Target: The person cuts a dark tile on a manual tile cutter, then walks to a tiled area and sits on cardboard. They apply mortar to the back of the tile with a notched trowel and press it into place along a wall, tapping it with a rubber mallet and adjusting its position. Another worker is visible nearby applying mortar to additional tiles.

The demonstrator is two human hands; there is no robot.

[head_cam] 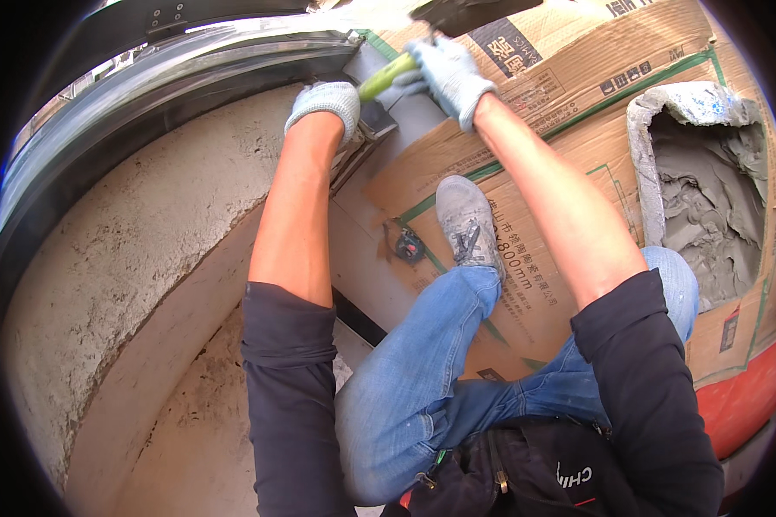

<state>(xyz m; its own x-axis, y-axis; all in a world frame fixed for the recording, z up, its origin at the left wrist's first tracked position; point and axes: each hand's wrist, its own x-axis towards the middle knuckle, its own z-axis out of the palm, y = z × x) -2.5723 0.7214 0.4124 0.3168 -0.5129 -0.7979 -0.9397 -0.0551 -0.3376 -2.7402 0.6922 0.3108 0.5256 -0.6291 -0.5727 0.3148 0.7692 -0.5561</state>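
Note:
My right hand [443, 74], in a pale knitted work glove, is near the top of the view beside a lime-green tool handle [388, 76]; the fingers close round its upper end, slightly blurred. What the tool's other end looks like cannot be made out. My left hand [323, 106], gloved alike, rests at the inner end of the rough mortar-topped ledge [168, 155], close to the handle's lower end. Its fingers point away and are hidden, so whether they hold anything does not show. A dark metal corner piece [378, 123] lies just right of this hand.
Flattened cardboard [556, 213] covers the floor under my shoe. On it lie a small black tape measure [409, 246] and, at right, a crusted tub of wet grey mortar [705, 207]. A dark curved window frame [187, 84] borders the ledge. Something red [743, 400] is at lower right.

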